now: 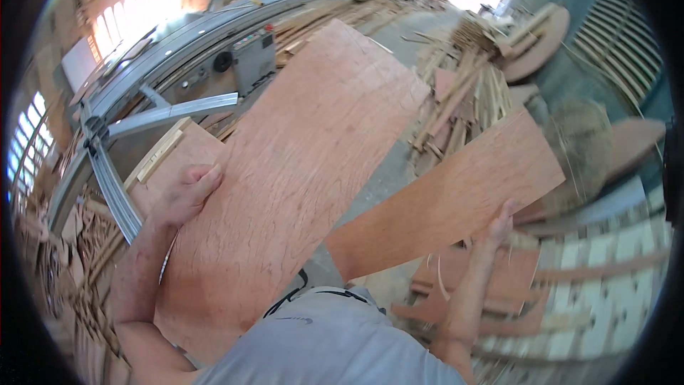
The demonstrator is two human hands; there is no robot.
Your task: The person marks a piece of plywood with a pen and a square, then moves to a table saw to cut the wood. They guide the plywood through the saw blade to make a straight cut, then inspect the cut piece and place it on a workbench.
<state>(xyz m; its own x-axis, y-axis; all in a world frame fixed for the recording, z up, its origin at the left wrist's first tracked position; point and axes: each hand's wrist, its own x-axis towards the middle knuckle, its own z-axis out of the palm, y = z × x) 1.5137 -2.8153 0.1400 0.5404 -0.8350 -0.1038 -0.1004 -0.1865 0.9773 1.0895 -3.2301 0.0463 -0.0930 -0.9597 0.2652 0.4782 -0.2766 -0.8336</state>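
Plywood — two reddish sheets — fills the middle of the view. The large sheet (pixel 299 171) runs from the person's chest up and away toward the saw bench (pixel 178 64), its left edge gripped by the left hand (pixel 187 192), fingers curled over the top face. The small sheet (pixel 449 199) hangs to the right, tilted, apart from the large one; the right hand (pixel 499 224) holds its lower right edge, fingers mostly hidden behind the board. Under the large sheet's left side lies another panel with a pale strip (pixel 160 153) on it. Offcuts (pixel 463 93) are heaped on the floor beyond, and more red boards (pixel 499 292) lie below the right hand.
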